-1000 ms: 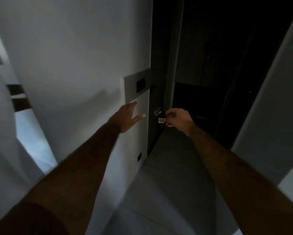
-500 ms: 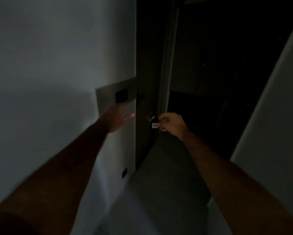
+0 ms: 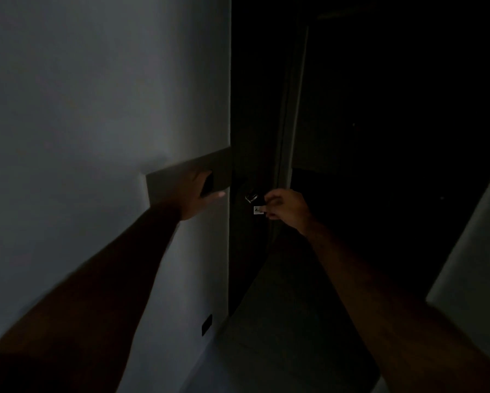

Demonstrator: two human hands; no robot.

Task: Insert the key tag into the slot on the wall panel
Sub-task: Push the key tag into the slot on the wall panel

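The scene is very dark. A grey rectangular wall panel [image 3: 178, 177] is set into the white wall on the left, with a small black slot unit [image 3: 207, 185] on it. My left hand [image 3: 195, 194] lies flat on the panel with fingers spread, partly covering the black unit. My right hand [image 3: 283, 207] is to the right of the wall's corner, pinching a small white key tag [image 3: 258, 210] with a metal ring or key [image 3: 251, 197] hanging from it. The tag is a short way right of the panel and apart from it.
A dark door or door frame [image 3: 289, 109] stands just past the wall's corner. A small black outlet [image 3: 207, 324] sits low on the white wall. A pale wall edge [image 3: 476, 236] rises on the right. The floor [image 3: 280, 321] between is a narrow dim passage.
The view has closed in on the wall and grown darker. My left hand has gone from the bare wall up onto the panel, over the black unit. My right hand still holds the tag.
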